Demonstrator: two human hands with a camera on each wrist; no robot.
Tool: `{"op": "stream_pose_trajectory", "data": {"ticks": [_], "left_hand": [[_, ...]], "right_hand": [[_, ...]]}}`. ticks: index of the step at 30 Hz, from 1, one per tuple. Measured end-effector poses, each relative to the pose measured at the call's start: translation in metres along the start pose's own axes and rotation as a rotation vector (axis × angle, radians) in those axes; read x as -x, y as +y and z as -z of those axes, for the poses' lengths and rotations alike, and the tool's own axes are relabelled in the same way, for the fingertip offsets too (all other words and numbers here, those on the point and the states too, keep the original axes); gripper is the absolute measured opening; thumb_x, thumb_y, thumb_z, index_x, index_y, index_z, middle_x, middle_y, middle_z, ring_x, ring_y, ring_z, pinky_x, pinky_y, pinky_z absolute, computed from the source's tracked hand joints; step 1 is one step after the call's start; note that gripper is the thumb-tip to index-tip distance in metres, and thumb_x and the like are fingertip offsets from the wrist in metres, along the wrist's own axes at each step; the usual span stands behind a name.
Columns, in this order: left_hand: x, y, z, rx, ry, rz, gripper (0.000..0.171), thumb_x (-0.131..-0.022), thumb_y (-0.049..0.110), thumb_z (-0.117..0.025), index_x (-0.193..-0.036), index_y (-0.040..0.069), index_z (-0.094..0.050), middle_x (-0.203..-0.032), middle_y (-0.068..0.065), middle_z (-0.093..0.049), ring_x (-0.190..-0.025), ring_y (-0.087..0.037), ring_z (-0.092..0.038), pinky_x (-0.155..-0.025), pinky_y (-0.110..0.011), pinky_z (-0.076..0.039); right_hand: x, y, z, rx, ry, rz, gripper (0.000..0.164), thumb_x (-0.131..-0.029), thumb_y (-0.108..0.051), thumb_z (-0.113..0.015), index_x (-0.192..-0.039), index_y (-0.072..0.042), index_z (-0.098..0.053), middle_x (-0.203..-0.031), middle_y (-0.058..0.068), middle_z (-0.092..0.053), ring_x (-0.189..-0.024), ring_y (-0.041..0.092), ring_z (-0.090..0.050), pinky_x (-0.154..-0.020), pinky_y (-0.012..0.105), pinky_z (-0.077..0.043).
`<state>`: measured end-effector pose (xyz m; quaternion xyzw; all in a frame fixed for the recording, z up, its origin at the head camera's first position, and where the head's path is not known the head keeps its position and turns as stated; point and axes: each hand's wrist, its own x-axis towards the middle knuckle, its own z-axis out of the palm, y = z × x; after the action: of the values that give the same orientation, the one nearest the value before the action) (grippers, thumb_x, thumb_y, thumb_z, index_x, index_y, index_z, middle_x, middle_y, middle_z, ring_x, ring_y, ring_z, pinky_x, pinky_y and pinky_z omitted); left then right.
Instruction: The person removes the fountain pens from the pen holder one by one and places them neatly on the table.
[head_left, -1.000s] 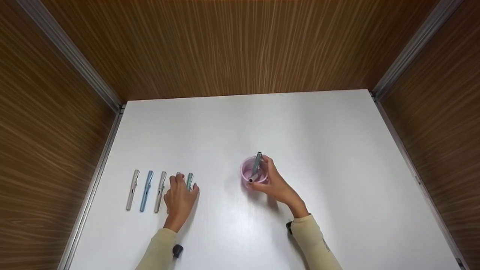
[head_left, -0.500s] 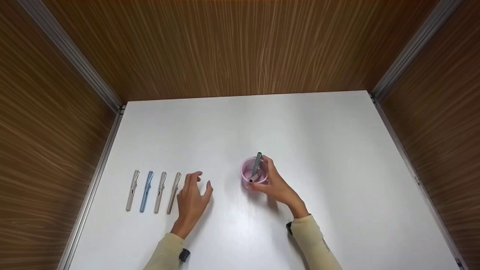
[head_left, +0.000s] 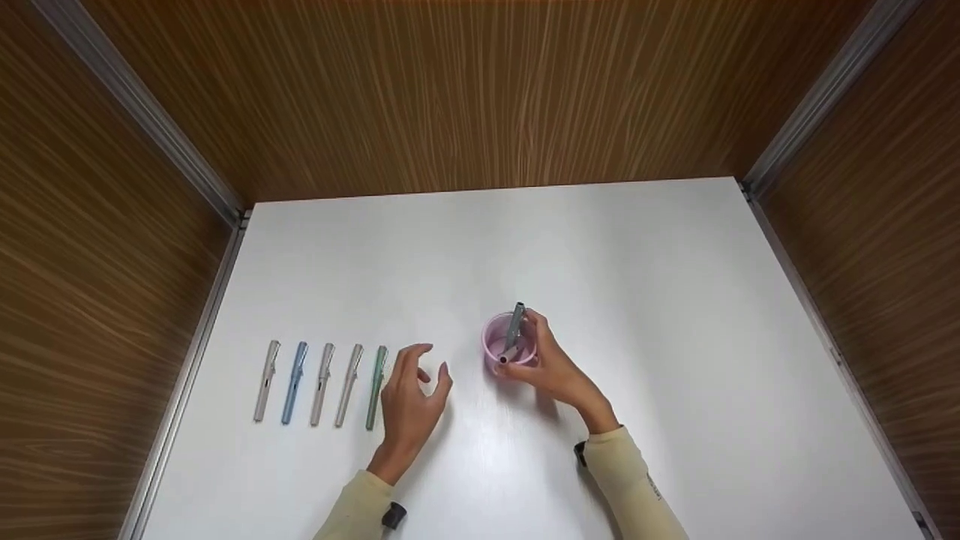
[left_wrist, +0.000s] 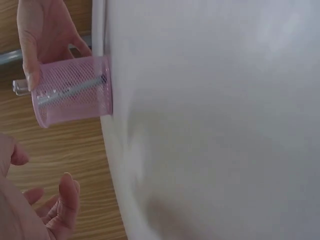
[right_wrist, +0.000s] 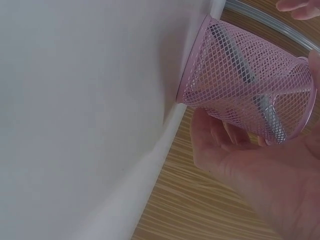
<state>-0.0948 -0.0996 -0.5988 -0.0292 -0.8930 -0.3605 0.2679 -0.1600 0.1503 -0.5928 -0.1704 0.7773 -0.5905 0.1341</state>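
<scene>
My right hand grips a pink mesh pen holder at its right side, thumb at the near rim and fingers round the far side. Two pens lean inside the holder: a dark grey-green pen and a paler pen whose end sticks out at the near rim. To the left, my left hand hovers with nothing in it, its fingers loosely bent and thumb apart. Just left of that hand lies a green pen, the rightmost of a row on the white table.
Left of the green pen lie a blue pen and several silver or beige pens, side by side with gaps between them. The white table has wood-grain panels on its back and sides.
My left hand has moved right, off the row of pens, and the green pen it covered now shows almost whole. The right hand and the pen holder have stayed in place.
</scene>
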Motion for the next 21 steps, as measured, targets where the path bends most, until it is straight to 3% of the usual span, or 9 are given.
{"op": "stream_pose_trajectory", "data": {"ticks": [6, 13, 21], "left_hand": [[0.005, 0.015, -0.009, 0.094, 0.004, -0.006, 0.038, -0.090, 0.021, -0.078, -0.122, 0.006, -0.066, -0.116, -0.002, -0.068, -0.075, -0.016, -0.065, -0.053, -0.026, -0.047], [0.009, 0.032, -0.018, 0.179, -0.026, -0.020, 0.040, -0.091, 0.026, -0.080, -0.122, 0.005, -0.065, -0.118, -0.007, -0.069, -0.081, -0.018, -0.067, -0.056, -0.034, -0.053], [0.009, 0.048, -0.028, 0.210, -0.027, -0.047, 0.041, -0.090, 0.030, -0.081, -0.119, 0.005, -0.066, -0.115, -0.004, -0.069, -0.080, -0.017, -0.067, -0.057, -0.028, -0.051]], "right_hand": [[-0.001, 0.000, -0.001, 0.017, 0.005, -0.008, 0.101, -0.084, -0.023, -0.086, -0.160, -0.018, -0.019, -0.163, 0.016, -0.034, -0.153, 0.033, -0.029, -0.122, 0.057, -0.022], [-0.001, -0.001, -0.002, -0.008, 0.022, -0.030, 0.103, -0.085, -0.015, -0.085, -0.161, -0.010, -0.016, -0.164, 0.023, -0.030, -0.152, 0.040, -0.028, -0.121, 0.061, -0.021], [0.000, 0.003, 0.003, 0.009, -0.008, 0.009, 0.099, -0.087, -0.026, -0.084, -0.160, -0.018, -0.018, -0.163, 0.014, -0.033, -0.152, 0.032, -0.031, -0.121, 0.056, -0.026]]}}
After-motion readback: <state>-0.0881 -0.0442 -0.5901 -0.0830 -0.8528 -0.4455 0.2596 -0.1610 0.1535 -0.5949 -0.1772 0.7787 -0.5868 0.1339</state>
